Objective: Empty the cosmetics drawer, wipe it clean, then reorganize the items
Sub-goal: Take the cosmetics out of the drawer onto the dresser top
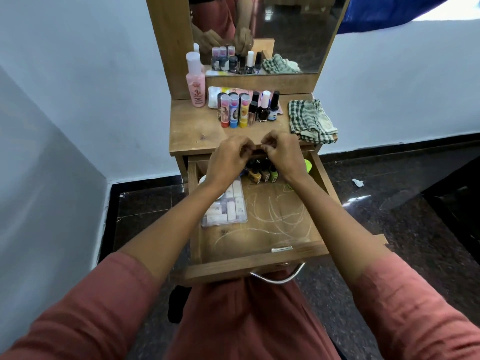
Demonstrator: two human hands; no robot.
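The wooden drawer of a small dressing table is pulled out toward me. At its back stand three nail polish bottles. A clear case of small white tubes lies at its left, and a green object shows at the right wall. White scribble marks cover the drawer floor. My left hand and my right hand hover close together over the drawer's back, fingers curled. Whether they hold anything is hidden.
On the tabletop stand a pink bottle, three lip balm sticks and three nail polish bottles, with a white tube lying behind. A checked cloth lies at the right. A mirror rises behind. White walls flank the table.
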